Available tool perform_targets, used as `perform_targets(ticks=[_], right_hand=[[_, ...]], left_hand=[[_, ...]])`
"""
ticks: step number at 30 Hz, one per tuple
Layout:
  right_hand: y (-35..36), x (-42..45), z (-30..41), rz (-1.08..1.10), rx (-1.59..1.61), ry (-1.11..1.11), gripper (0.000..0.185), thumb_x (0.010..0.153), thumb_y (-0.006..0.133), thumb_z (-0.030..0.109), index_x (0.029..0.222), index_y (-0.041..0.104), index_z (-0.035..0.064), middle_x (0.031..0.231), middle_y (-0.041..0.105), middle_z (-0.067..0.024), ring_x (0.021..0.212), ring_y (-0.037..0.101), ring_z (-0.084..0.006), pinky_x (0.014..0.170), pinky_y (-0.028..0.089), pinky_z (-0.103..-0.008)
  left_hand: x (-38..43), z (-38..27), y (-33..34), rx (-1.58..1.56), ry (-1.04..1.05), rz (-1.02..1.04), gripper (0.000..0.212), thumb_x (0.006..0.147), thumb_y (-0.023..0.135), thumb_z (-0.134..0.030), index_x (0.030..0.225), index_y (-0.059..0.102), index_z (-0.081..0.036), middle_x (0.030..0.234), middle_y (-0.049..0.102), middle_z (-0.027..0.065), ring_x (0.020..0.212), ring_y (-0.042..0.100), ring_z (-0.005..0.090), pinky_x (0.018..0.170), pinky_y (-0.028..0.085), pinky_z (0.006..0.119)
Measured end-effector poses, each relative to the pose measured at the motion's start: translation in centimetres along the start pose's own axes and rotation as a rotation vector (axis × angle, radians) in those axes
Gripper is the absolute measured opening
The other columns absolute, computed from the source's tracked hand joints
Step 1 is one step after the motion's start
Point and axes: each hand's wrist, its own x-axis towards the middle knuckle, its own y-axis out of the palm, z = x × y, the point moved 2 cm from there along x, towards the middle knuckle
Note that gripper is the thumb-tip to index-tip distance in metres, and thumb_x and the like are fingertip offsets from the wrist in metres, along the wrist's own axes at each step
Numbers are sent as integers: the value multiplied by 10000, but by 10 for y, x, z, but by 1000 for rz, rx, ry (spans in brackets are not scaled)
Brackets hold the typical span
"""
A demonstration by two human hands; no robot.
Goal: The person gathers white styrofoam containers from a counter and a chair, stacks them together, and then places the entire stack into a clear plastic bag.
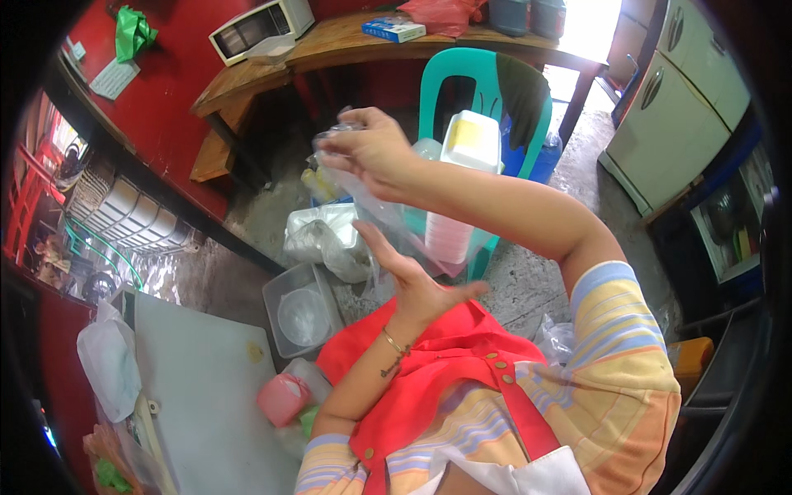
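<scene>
My right hand [377,151] is raised ahead of me, its fingers closed on a crumpled clear plastic bag [387,207]. The bag stretches down beside a tall stack of white foam food containers [475,151], which stands on a teal plastic chair [455,65]. A yellow patch shows on the top container. Lower and closer to my body, my left hand [417,278] has its thumb and fingers spread and holds nothing. Left of it lie white foam trays [325,216] with a clear plastic bag [315,247] over them. A red apron [396,365] covers my lap.
A clear plastic tub [278,303] sits by a grey panel [204,371] at left. Behind the chair runs a wooden counter [346,55] bearing a microwave oven [263,31] and a blue-and-white box [393,29]. A refrigerator [668,136] stands at right.
</scene>
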Motion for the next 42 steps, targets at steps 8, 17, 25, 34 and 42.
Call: perform_targets(ticks=[8, 17, 25, 34, 42], right_hand=[[-2, 10, 12, 162, -124, 87, 342, 779, 597, 33, 1092, 469, -17, 897, 578, -135, 801, 617, -226, 678, 515, -340], [-17, -35, -22, 458, -274, -7, 245, 716, 601, -9, 952, 534, -16, 849, 576, -65, 721, 579, -120, 619, 479, -235], [-5, -40, -43, 468, -625, -371, 208, 760, 584, 48, 953, 524, -2, 689, 540, -43, 647, 521, -87, 579, 414, -239], [-33, -16, -62, 215, -757, -573, 260, 820, 544, 27, 1075, 492, 31, 708, 517, -55, 670, 511, -88, 607, 426, -245], [-78, 14, -108, -81, -242, -405, 284, 848, 577, 107, 1077, 422, 40, 721, 476, 14, 581, 463, -43, 545, 418, -183]], left_hand=[[61, 30, -33, 59, -188, -219, 982, 597, 807, -125, 1304, 131, -33, 1350, 154, 145, 1163, 363, 312, 932, 347, 432], [51, 31, -53, -5, -238, -375, 859, 672, 737, -68, 1281, 132, -45, 1306, 249, 147, 1128, 401, 289, 923, 371, 407], [38, 53, -67, 303, -168, -305, 723, 766, 627, -53, 1272, 111, -31, 1294, 234, 157, 1128, 392, 312, 956, 361, 415], [-18, 98, -128, 414, -601, -68, 427, 670, 422, 91, 1091, 427, 22, 1084, 452, 170, 975, 504, 302, 854, 402, 366], [-53, 119, -137, 497, -653, -69, 340, 701, 464, 92, 1037, 468, 39, 888, 529, 136, 848, 544, 251, 741, 442, 302]])
